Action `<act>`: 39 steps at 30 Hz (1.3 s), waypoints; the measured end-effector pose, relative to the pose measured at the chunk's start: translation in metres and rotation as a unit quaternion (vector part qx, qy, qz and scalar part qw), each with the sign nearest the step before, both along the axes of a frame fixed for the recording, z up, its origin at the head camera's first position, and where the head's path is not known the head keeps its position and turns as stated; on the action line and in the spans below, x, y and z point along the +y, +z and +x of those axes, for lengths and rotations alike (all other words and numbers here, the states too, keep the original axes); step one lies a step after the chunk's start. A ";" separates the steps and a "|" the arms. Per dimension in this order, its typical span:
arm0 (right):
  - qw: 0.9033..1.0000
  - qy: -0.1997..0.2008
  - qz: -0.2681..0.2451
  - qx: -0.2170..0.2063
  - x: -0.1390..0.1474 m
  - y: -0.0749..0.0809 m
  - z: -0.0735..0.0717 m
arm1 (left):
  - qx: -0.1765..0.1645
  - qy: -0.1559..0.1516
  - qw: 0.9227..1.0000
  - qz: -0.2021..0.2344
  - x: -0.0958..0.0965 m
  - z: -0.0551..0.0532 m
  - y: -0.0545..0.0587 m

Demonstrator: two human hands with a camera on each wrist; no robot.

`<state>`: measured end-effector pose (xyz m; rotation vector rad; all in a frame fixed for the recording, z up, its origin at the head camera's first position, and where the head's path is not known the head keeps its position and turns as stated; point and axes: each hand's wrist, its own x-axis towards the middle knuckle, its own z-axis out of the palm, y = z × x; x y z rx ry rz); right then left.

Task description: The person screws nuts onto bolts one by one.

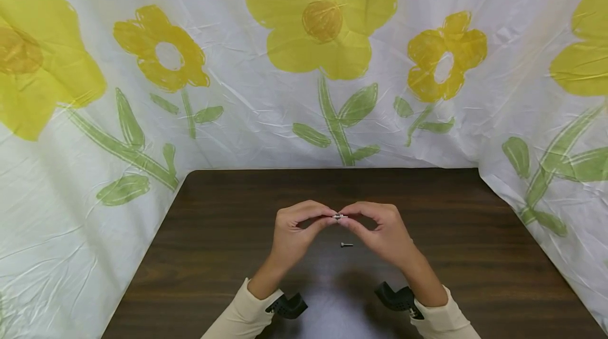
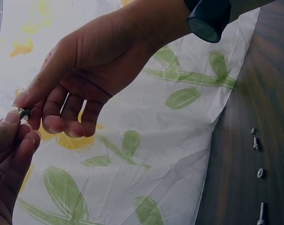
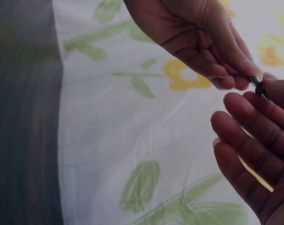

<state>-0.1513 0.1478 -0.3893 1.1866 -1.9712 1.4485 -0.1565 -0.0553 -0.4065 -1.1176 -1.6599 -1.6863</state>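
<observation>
1. Risk, dropping: the small metal piece (image 1: 339,216) is held above the table (image 1: 214,223), between my fingertips. In my judgement, a slack or uneven pinch could let it slip, as only its ends offer a hold.
2. Risk, mixing: a dropped part might roll among the loose hardware on the tabletop, namely a nut (image 2: 253,131), a short bolt (image 2: 256,144), a ring-shaped part (image 2: 261,173) and a longer bolt (image 2: 262,212).
3. My left hand (image 1: 295,225): thumb and fingertips nearly meet, pinching one end of the piece; the remaining fingers lie bent close together.
4. My right hand (image 1: 387,228): thumb and forefinger pinch the opposite end; the remaining fingers stand apart, touching nothing.
</observation>
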 end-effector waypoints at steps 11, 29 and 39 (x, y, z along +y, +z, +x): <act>0.999 -0.028 0.024 -0.036 -0.003 -0.001 0.003 | 0.000 -0.006 1.000 0.001 0.002 0.000 -0.002; 0.999 -0.015 -0.018 0.048 -0.001 0.001 -0.001 | -0.001 0.016 1.000 0.002 -0.001 0.001 0.001; 0.999 -0.033 0.017 0.005 0.000 -0.002 0.001 | -0.003 0.005 1.000 0.001 -0.001 0.001 0.002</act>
